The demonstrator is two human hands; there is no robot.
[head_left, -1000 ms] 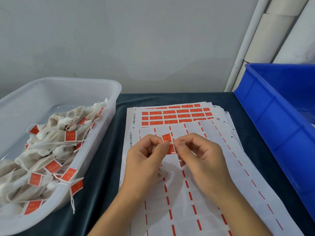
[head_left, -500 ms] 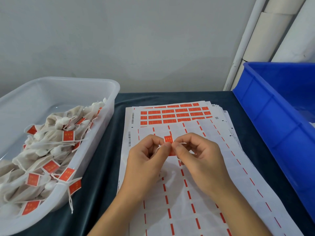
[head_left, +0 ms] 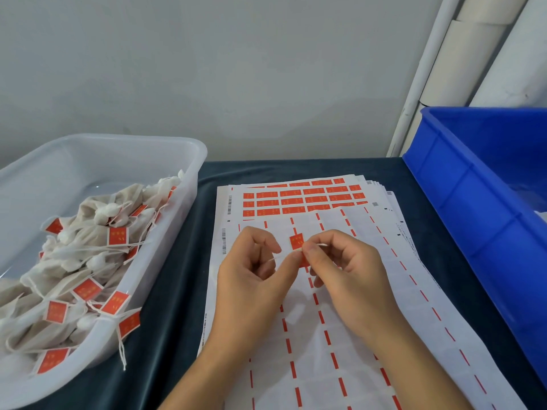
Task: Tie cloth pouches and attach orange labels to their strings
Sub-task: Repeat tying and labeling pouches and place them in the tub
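Note:
My left hand [head_left: 251,279] and my right hand [head_left: 349,270] meet above the label sheets. Between their thumbs and forefingers they pinch one orange label [head_left: 297,242] folded over a thin white string [head_left: 321,245]. The string runs across both pinches, and its end sticks out past my right forefinger. The pouch on that string is hidden under my left hand. Finished cloth pouches [head_left: 74,261] with orange labels fill the white tub [head_left: 189,173] on the left.
A stack of label sheets [head_left: 299,199] lies in the middle, the top sheet [head_left: 370,335] mostly peeled. A blue crate [head_left: 461,202] stands at the right. Dark cloth [head_left: 177,276] covers the table. White pipes [head_left: 479,54] lean at the back right.
The label sits more upright above my fingertips now. My left fingers have spread a little, and both hands have stayed in place over the sheet.

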